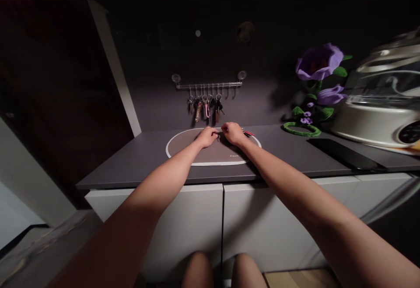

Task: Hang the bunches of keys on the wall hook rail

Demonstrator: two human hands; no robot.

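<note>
My left hand is closed in a pinch over the oval brown mat with a white rim. At its fingertips shows a small dark metal piece that looks like a key. Close beside it, my right hand is also closed, fingers curled down; what it grips is mostly hidden. A flat red item shows on the mat just beyond the right hand. Several keys on rings, some with tags such as a pink strap, hang from a clear hook rail on the wall behind.
At the right of the dark counter stand a purple fabric flower with a green ring base and a white appliance with a clear upper part. A black phone-like slab lies before them. White cabinet doors are below.
</note>
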